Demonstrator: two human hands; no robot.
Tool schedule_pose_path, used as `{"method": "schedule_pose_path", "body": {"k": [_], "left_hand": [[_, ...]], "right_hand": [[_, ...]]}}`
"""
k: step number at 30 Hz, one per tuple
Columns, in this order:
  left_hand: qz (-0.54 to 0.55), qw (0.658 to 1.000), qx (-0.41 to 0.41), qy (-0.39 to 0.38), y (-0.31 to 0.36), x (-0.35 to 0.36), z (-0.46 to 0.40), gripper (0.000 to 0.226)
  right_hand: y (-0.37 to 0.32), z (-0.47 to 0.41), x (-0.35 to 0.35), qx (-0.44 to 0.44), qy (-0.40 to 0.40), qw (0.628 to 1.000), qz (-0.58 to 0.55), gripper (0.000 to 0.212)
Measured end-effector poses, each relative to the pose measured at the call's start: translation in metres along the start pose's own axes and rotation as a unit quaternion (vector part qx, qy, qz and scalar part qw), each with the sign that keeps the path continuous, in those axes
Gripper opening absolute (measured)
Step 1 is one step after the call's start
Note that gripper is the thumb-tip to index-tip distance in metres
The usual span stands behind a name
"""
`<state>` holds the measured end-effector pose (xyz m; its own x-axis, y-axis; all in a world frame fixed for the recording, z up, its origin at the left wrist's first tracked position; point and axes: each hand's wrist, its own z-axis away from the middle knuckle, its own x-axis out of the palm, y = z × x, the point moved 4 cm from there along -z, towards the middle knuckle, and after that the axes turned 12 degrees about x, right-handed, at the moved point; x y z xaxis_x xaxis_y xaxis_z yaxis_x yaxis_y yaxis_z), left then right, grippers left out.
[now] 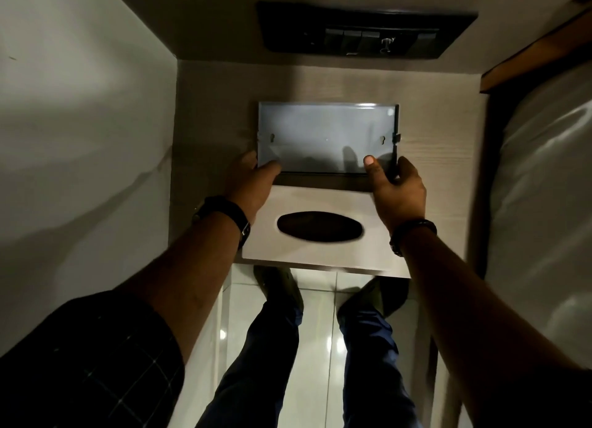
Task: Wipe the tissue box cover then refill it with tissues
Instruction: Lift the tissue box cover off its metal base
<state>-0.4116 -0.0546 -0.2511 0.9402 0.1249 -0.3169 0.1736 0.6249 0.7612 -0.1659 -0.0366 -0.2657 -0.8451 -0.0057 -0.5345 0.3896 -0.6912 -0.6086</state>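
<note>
A metal tissue box (326, 136) lies on a small wooden table, opened like a clamshell. Its shiny inside is bare; I see no tissues in it. The box's cover (323, 258), pale with a dark oval slot (320, 226), hangs toward me past the table's front edge. My left hand (250, 178) grips the left side of the open box, thumb inside. My right hand (397, 187) grips the right side the same way. No cloth or tissue pack is in sight.
A black switch panel (365, 30) is fixed to the wall behind the table (211, 107). A white wall (80, 123) closes the left side and a bed with white bedding (544, 203) the right. My legs and shoes stand on the tiled floor (320, 331) below.
</note>
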Motion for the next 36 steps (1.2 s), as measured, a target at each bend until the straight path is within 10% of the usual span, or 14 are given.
{"method": "schedule_pose_path", "body": {"k": [12,21,36], "left_hand": [[-0.021,0.999,0.007,0.023,-0.005,-0.011,0.005,0.018],[0.007,0.994,-0.099,0.053,-0.073,-0.009,0.083,0.023],[-0.065,0.991,-0.112,0.043,-0.053,-0.002,0.08,0.037]], "right_hand": [[0.021,0.012,-0.013,0.073,0.024,0.997,0.007,0.078],[0.066,0.068,-0.017,0.079,0.017,0.992,0.096,0.043],[0.059,0.055,-0.026,0.075,-0.023,0.989,0.122,0.051]]}}
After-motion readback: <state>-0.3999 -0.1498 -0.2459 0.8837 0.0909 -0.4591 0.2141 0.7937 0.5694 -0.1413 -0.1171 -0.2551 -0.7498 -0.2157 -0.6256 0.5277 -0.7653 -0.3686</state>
